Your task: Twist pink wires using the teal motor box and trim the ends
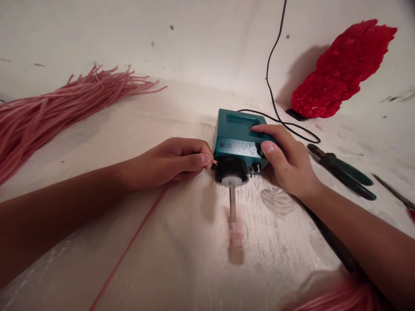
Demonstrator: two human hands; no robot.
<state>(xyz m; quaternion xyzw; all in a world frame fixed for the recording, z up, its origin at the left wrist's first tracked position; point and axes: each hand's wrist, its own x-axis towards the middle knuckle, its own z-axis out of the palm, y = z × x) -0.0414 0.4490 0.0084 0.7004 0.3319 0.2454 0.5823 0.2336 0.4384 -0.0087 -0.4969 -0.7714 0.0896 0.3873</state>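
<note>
My left hand [184,162] is closed in a pinch on the end of a thin pink cord [129,246]. The cord's tip pokes out by the left side of a small teal electric machine [240,148], and its length trails down toward the lower left. My right hand [290,162] grips the machine's right side, index finger on top and thumb at a green knob or button on the front; its other fingers are hidden. From the machine's black round housing [231,169] a grey shaft [232,198] sticks out toward me, its pinkish far end blurred.
A bundle of pink cords [65,103] lies at left, more pink strands [343,298] at lower right. Black-handled pliers [346,172] and a pointed metal tool [394,190] lie right of my hand. A red ruffled piece [340,73] leans behind, near a black cable [268,71].
</note>
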